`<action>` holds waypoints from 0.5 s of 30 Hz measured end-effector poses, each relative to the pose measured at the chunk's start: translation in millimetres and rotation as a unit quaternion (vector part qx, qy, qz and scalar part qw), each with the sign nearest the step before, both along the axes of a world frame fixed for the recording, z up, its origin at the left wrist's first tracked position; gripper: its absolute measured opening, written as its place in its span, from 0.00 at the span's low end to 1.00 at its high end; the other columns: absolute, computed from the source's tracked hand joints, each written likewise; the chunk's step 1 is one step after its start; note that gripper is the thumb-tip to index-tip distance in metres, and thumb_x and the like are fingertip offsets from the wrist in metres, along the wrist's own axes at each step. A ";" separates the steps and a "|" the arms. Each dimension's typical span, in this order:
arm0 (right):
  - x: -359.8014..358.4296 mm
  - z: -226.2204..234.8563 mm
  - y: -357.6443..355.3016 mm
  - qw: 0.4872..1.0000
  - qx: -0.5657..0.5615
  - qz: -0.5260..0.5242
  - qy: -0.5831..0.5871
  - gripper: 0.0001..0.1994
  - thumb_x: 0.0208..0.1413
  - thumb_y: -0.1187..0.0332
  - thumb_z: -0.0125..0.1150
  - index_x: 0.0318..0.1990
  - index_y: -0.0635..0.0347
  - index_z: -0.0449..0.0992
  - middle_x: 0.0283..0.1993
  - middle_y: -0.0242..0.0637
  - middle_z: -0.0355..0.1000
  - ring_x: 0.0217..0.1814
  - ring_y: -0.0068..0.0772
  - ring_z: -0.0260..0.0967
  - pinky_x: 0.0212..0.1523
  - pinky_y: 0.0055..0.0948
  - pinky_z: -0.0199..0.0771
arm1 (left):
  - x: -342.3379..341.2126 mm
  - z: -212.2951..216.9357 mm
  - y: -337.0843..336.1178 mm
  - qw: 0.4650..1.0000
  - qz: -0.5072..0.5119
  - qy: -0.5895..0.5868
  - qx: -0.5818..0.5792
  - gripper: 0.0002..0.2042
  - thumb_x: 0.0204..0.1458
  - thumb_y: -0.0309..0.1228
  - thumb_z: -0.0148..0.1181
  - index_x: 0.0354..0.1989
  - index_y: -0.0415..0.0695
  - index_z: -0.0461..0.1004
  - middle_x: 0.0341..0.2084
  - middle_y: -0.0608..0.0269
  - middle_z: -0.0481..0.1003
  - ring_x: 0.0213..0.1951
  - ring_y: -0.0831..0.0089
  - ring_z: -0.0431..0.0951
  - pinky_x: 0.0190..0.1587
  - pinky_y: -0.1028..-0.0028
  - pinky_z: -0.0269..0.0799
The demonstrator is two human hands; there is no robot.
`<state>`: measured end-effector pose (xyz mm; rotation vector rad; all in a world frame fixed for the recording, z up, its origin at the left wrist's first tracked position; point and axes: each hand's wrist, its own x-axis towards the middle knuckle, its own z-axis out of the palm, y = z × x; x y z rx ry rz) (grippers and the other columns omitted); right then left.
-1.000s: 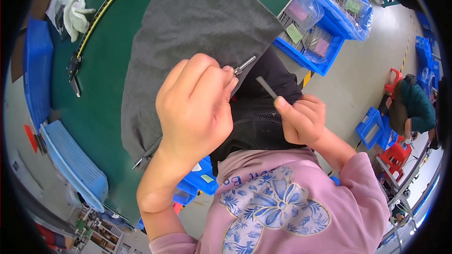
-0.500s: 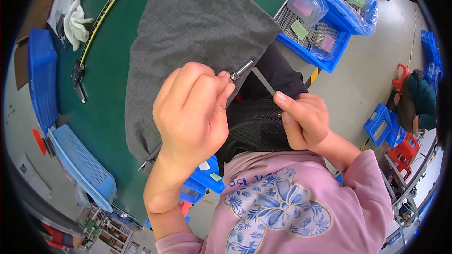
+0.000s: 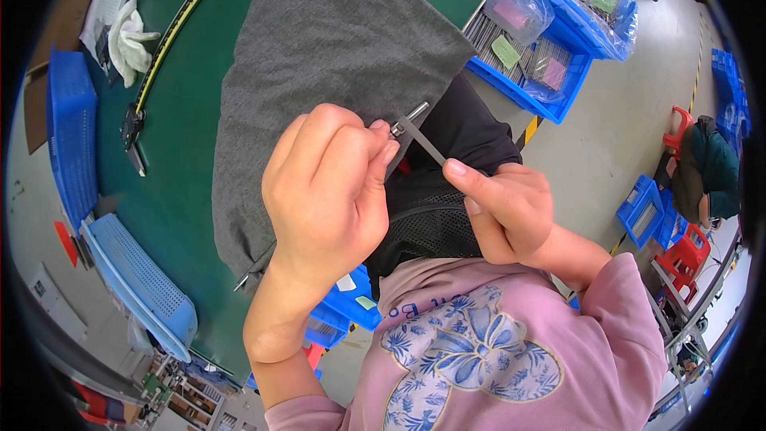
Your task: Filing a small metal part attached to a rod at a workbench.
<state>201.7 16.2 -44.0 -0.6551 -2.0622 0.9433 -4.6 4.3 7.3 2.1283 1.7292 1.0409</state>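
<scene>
Green matting covers the work table [image 3: 199, 183], with a grey cloth [image 3: 335, 48] spread over it and hanging off its near edge. Blue bins [image 3: 558, 40] of bagged metal parts stand at the right end on a grey floor. Raised before the chest, the left hand [image 3: 327, 191] is curled tight, fingertips clamped on a small metal piece [image 3: 408, 118]. The right hand [image 3: 507, 207] pinches a thin flat metal strip [image 3: 423, 144], whose tip seems to meet that piece, above the cloth's edge.
</scene>
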 end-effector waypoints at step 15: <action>-11.2 21.7 0.0 0.986 0.072 -0.046 -0.140 0.29 0.34 0.83 0.55 0.53 0.65 0.76 0.12 0.27 0.57 0.10 0.26 0.53 0.13 0.27 0.50 | -1.5 -3.7 1.4 1.000 0.008 -0.011 -0.004 0.09 0.36 0.15 0.64 0.23 0.40 0.70 0.21 0.61 0.67 0.23 0.62 0.68 0.24 0.68 0.63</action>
